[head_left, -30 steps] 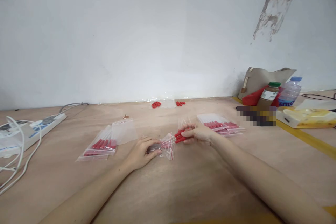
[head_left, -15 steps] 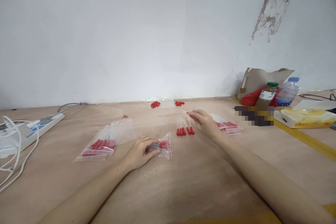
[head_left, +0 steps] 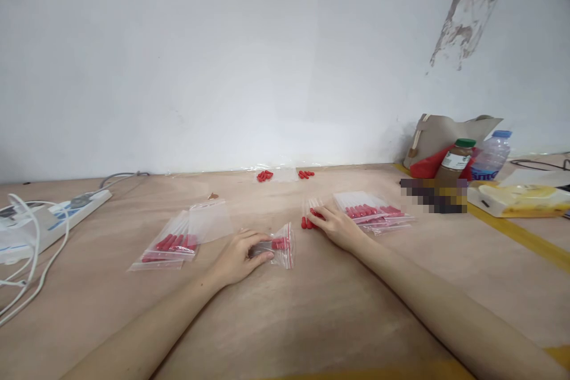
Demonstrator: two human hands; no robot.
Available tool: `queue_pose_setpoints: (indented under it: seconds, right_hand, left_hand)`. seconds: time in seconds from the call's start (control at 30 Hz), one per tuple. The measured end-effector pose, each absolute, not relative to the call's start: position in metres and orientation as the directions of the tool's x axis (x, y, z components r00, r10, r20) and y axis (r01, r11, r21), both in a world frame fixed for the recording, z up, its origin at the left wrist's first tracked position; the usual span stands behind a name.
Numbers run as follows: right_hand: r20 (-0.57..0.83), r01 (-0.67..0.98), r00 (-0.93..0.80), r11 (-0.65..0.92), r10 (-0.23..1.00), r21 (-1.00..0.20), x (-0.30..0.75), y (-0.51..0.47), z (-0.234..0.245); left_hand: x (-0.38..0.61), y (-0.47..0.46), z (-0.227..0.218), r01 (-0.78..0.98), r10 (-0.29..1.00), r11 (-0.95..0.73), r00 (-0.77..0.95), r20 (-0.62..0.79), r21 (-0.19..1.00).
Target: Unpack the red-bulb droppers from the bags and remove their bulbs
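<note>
My left hand is closed round a clear zip bag, its open end pointing right. Red pieces show inside that bag, near its mouth. Just right of it, on the table, lies a small row of pale sticks with red ends. My right hand is over the right part of this row, its fingers bent and closed on red ends; how many they pinch is hidden. Beside that hand, filled zip bags with red-ended contents lie overlapping.
At left lie more filled bags, a flat clear bag and a power strip with white cables. Two small red piles sit by the wall. Bottles, a grey bag and a tissue pack stand at right.
My right hand has come down and toward me, from the far ends of the sticks to their red ends. The left hand keeps the zip bag in place.
</note>
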State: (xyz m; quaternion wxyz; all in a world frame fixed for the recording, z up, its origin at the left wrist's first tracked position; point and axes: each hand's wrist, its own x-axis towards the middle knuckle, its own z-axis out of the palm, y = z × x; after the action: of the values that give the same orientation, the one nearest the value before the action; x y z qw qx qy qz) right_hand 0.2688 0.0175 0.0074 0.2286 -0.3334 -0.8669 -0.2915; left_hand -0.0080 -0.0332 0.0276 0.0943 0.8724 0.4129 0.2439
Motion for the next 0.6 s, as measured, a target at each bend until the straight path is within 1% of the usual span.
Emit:
queue_pose_setpoints:
  seconds: [0.13, 0.23, 0.4, 0.53, 0.6]
  right_hand:
    - [0.565, 0.703, -0.689, 0.609, 0.454, 0.367, 0.2669, 0.0177, 0.0060]
    - [0.555, 0.699, -0.693, 0.621, 0.461, 0.356, 0.2667, 0.0178, 0.0049]
    - [0.567, 0.713, -0.665, 0.637, 0.485, 0.291, 0.2668, 0.0177, 0.0026]
    - [0.585, 0.712, -0.653, 0.654, 0.482, 0.256, 0.2660, 0.0182, 0.0023]
    - [0.591, 0.711, -0.640, 0.669, 0.491, 0.215, 0.2654, 0.0188, 0.0022]
  left_hand:
    - [-0.0077, -0.0332, 0.0278, 0.676, 0.767, -0.641, 0.538, 0.350, 0.364]
    - [-0.0076, -0.0334, 0.0279, 0.669, 0.764, -0.644, 0.542, 0.351, 0.370]
    - [-0.0079, -0.0332, 0.0279, 0.676, 0.769, -0.639, 0.539, 0.344, 0.368]
    - [-0.0085, -0.0327, 0.0271, 0.677, 0.760, -0.648, 0.548, 0.349, 0.349]
    - [-0.0088, -0.0325, 0.0264, 0.679, 0.761, -0.647, 0.545, 0.352, 0.346]
